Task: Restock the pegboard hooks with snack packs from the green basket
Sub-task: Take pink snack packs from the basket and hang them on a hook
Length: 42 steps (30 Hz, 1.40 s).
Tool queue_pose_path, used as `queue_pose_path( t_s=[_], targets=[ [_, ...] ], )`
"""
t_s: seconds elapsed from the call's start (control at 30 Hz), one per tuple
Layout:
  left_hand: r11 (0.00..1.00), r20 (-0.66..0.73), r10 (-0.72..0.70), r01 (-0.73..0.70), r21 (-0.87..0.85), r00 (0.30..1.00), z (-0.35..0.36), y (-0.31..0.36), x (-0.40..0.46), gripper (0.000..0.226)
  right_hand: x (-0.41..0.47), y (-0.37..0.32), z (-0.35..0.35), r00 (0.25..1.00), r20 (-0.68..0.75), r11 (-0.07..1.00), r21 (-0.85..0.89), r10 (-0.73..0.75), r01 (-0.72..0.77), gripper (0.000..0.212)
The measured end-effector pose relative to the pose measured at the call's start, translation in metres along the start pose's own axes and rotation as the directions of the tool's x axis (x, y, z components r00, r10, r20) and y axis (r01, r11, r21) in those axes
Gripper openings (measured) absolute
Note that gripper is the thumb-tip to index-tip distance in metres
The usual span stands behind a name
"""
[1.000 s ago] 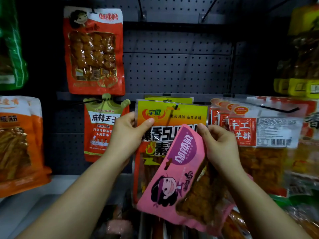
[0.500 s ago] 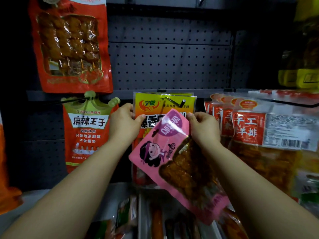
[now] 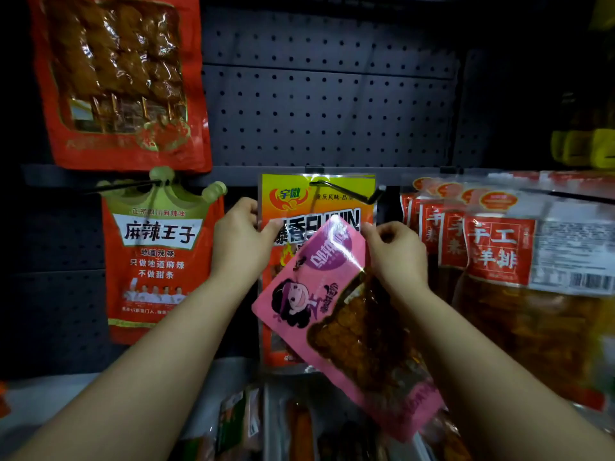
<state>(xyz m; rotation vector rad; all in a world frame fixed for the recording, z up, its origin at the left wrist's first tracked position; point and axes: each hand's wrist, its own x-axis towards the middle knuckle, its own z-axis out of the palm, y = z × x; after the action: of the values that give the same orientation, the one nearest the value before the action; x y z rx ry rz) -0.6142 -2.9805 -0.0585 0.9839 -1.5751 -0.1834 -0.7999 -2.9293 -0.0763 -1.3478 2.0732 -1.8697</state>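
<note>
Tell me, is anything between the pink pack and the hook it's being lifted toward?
Yes. The yellow pack already hangs on the hook, and the pink pack sits tilted in front of it, its top below the tip. The left hand holds the yellow pack's edge; the right hand pinches the pink one.

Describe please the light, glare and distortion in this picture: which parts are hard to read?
Head view: dim overall, corners nearly black; glare streaks cross the pink pack top, held by the right hand, washing out its logo; the yellow pack under the left hand reads clearly; wide-angle bending curves the pegboard edges; the bottom shelf items are blurred.
</note>
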Motion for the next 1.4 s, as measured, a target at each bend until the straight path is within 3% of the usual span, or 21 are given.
queue_pose_path(
  t_s=[0.27,0.37,0.43,0.57,0.63,0.73,0.83,0.93,1.07,1.13,1.27,1.4],
  targets=[
    [0.991,0.015,-0.046,0.047,-0.126,0.999,-0.016,-0.005,-0.056,0.052,-0.041,0.021,-0.033,0.995,-0.103,0.991,0.137,0.004,0.011,0.024],
    [0.983,0.049,-0.08,0.087,-0.164,0.996,-0.026,0.002,-0.089,0.038,-0.058,0.026,-0.045,0.994,-0.113,0.987,0.157,-0.001,0.019,0.022],
    [0.927,0.149,-0.163,0.203,-0.315,0.975,-0.037,0.013,-0.114,0.027,-0.067,0.028,-0.057,0.988,-0.154,0.98,0.195,-0.007,0.037,0.019],
    [0.666,0.379,-0.192,0.403,-0.627,0.905,-0.053,0.036,-0.168,0.051,-0.08,0.023,-0.082,0.969,-0.246,0.945,0.314,-0.011,0.09,0.019],
    [0.678,0.406,-0.185,0.416,-0.606,0.895,-0.056,0.048,-0.19,0.042,-0.091,0.015,-0.093,0.97,-0.243,0.915,0.391,-0.004,0.101,0.024],
    [0.787,0.327,-0.184,0.338,-0.516,0.927,-0.061,0.065,-0.206,0.015,-0.11,0.001,-0.108,0.985,-0.174,0.876,0.476,0.005,0.08,0.027],
    [0.778,0.205,-0.211,0.291,-0.557,0.956,-0.075,0.082,-0.206,0.012,-0.132,-0.011,-0.124,1.0,-0.031,0.83,0.557,-0.005,0.021,0.042],
    [0.786,0.097,-0.168,0.193,-0.587,0.981,-0.096,0.095,-0.198,0.009,-0.149,-0.032,-0.143,0.978,0.09,0.782,0.616,-0.187,0.093,0.051],
    [0.812,-0.031,-0.059,0.03,-0.583,0.998,-0.133,0.113,-0.166,0.012,-0.149,-0.073,-0.163,0.876,0.125,0.679,0.685,-0.466,0.263,0.02],
    [0.811,-0.063,0.011,-0.046,-0.584,0.998,-0.148,0.122,-0.141,0.022,-0.14,-0.094,-0.167,0.829,0.165,0.643,0.716,-0.534,0.272,0.019],
    [0.755,0.014,0.031,-0.014,-0.655,0.999,-0.162,0.137,-0.09,0.029,-0.112,-0.138,-0.163,0.811,0.166,0.662,0.679,-0.56,0.318,0.019],
    [0.777,-0.008,-0.071,0.05,-0.627,0.997,-0.171,0.161,-0.042,0.026,-0.076,-0.181,-0.158,0.843,0.238,0.689,0.697,-0.482,0.198,0.018]
  ],
)
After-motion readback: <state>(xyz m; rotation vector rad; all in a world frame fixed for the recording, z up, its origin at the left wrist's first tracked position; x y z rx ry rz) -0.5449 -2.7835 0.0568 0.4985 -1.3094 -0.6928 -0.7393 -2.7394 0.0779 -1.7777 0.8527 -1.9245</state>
